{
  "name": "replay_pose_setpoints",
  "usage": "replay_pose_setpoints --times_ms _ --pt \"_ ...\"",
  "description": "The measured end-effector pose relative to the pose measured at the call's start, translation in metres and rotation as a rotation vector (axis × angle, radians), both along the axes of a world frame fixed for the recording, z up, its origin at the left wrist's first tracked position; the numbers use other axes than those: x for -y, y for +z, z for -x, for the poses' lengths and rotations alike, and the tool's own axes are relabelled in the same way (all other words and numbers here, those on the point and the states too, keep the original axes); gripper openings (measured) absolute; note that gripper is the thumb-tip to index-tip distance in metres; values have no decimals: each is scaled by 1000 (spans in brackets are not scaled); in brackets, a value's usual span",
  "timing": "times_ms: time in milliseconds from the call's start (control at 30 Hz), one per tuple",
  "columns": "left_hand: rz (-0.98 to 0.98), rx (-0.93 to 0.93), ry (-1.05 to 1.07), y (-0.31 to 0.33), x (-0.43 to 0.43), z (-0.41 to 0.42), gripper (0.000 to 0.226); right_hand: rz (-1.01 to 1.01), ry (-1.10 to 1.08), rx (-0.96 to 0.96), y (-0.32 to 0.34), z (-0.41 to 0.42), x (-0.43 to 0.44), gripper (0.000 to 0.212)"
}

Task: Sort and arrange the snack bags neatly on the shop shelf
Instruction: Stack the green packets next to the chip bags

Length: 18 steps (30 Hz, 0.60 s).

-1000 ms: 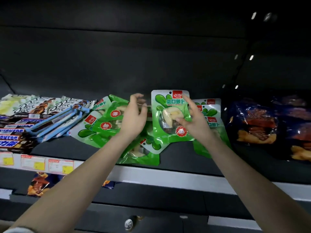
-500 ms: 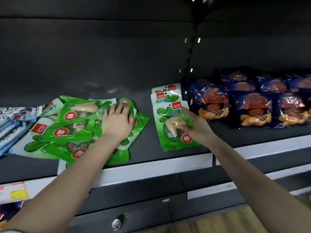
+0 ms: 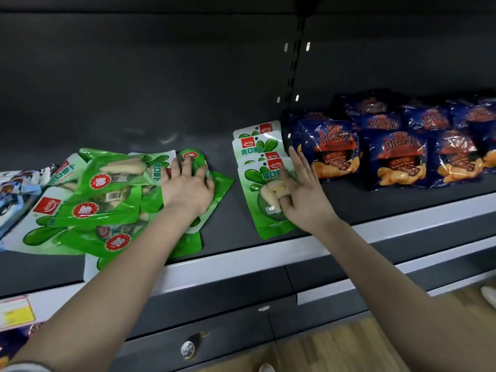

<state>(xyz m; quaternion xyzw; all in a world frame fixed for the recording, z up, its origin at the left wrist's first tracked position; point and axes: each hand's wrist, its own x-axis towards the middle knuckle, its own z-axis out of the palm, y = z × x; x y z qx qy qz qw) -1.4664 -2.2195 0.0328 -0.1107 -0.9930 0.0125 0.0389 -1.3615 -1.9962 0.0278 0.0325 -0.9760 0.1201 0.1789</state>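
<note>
A loose heap of green snack bags [image 3: 107, 194] lies overlapping on the left half of the dark shelf [image 3: 228, 226]. My left hand [image 3: 188, 189] rests palm down on the heap's right side, fingers spread over a bag with a red label. To the right, several green bags form a neat overlapping row [image 3: 261, 218] running towards the back. My right hand [image 3: 300, 194] lies on the front bag of that row with its fingers apart, index finger pointing at the back; the other fingertips touch the bag's clear window.
Dark blue snack bags [image 3: 394, 157] stand in rows right of the green row, beyond a slotted upright post [image 3: 295, 63]. Chocolate bars in white and blue wrappers [image 3: 16, 194] lie far left. A pale shelf-edge strip [image 3: 241, 261] carries a yellow price tag [image 3: 16, 312].
My right hand laid its green bag on the front of the neat row and spread its fingers. My left hand went down onto the loose heap. The view has shifted right.
</note>
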Motion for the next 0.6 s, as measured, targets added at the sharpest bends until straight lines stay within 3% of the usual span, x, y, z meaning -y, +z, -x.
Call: replay_pose_setpoints --times_ms 100,267,600 --pt "-3 -8 -4 -2 0 -1 50 -67 76 -34 2 -2 2 58" --pt "-18 -15 -7 -2 1 -1 50 -224 45 155 -3 3 6 56" --pt "-21 -18 -9 -2 0 -2 50 -299 -14 329 2 5 10 65"
